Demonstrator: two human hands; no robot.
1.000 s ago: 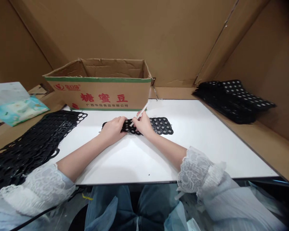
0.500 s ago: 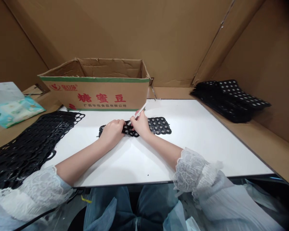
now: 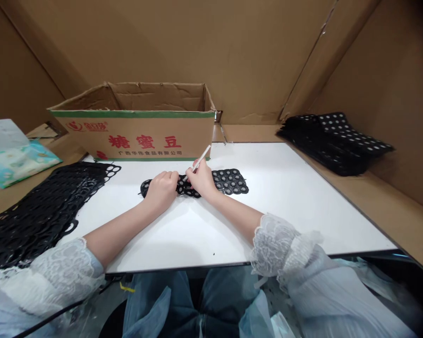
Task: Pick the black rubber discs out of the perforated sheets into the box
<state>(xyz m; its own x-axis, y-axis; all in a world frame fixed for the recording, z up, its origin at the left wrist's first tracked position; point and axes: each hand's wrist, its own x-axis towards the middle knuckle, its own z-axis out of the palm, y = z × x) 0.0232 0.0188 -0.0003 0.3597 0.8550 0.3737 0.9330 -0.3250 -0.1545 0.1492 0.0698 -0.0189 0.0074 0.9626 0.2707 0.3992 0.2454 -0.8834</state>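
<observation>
A black sheet of joined rings with pale round centres (image 3: 231, 181) lies across the white tabletop in front of me. My left hand (image 3: 162, 188) is closed over the sheet's left part, its fingers curled on the edge. Between the fingers of my right hand (image 3: 201, 180) is a thin white stick (image 3: 201, 158), held like a pen. Its lower tip meets the middle of the sheet, close beside my left fingers. Both hands cover part of the rings, so the exact spot under the tip is partly hidden.
An open cardboard box (image 3: 134, 136) with red lettering stands behind the sheet. Stacked black ring sheets with open holes (image 3: 38, 211) lie at the left, by a tissue pack (image 3: 21, 159). More black sheets with pale dots (image 3: 331, 143) are piled at the right. Cardboard walls enclose the table (image 3: 285, 211).
The whole view has shifted slightly. The white stick leans a little differently in my right hand, while both hands stay at about the same place on the black sheet.
</observation>
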